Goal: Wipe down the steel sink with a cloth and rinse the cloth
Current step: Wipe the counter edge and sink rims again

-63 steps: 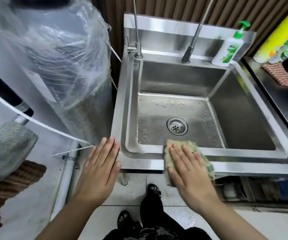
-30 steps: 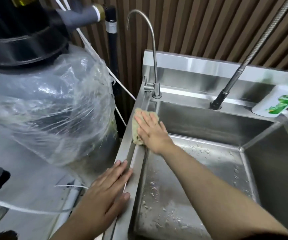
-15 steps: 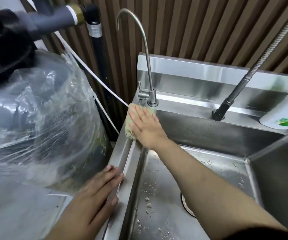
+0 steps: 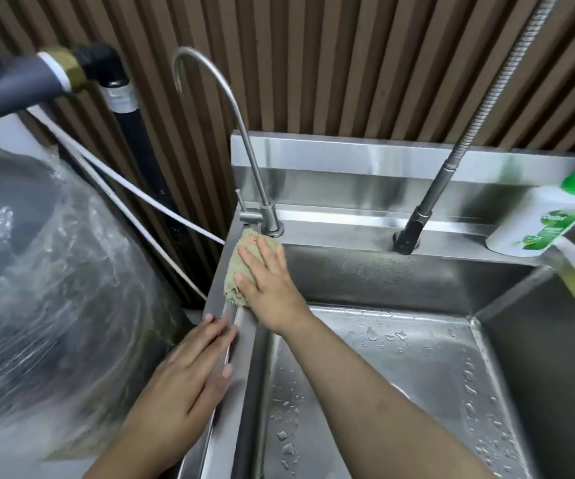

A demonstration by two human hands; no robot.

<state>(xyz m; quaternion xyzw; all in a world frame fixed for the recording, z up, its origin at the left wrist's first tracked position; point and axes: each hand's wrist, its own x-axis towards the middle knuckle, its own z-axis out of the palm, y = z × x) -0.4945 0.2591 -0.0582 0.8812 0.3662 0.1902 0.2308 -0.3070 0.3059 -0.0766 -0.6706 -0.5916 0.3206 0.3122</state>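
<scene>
The steel sink (image 4: 376, 223) fills the right half of the view; its basin floor is dotted with water drops. A greenish-beige cloth (image 4: 237, 267) lies on the sink's left rim, at its back corner. My right hand (image 4: 269, 281) presses flat on the cloth, fingers pointing toward the base of the thin gooseneck tap (image 4: 241, 133). My left hand (image 4: 189, 378) rests flat on the left rim nearer to me, fingers apart, holding nothing. No water runs from either tap.
A flexible metal-hose tap (image 4: 452, 157) stands at the back middle. A green-capped soap bottle (image 4: 549, 219) sits on the back right ledge. A big tank wrapped in clear plastic (image 4: 47, 288) stands close on the left, with a white hose (image 4: 134, 198) and black pipe (image 4: 134, 143) behind.
My right hand slid the cloth from the front rim up the left rim to the back corner by the tap. My left hand moved onto the left rim and crept forward.
</scene>
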